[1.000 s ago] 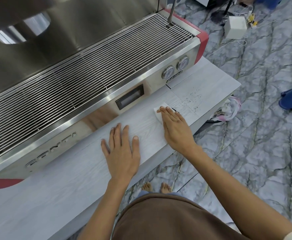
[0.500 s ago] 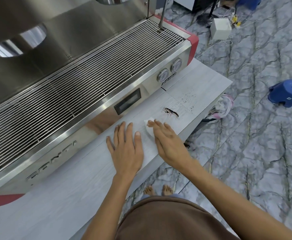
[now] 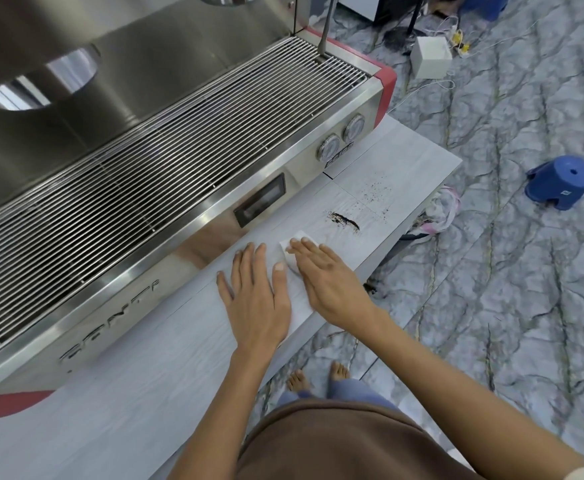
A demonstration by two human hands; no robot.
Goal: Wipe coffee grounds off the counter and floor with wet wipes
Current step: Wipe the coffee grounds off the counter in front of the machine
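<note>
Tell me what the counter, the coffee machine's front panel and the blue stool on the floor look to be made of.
Counter: pale grey wood-grain surface, matte; likely laminate rather than solid wood, though that is unclear. Coffee machine's front panel: polished metal, probably stainless steel, since it mirrors the hand. Blue stool: moulded plastic by its uniform colour and soft sheen.

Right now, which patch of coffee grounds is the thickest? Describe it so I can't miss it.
Start at the espresso machine, below its two round gauges, on the pale counter. The dark streak of grounds lies just beyond the white wipe under the right hand. Unlike the loose specks farther on, it is one dense line.
</note>
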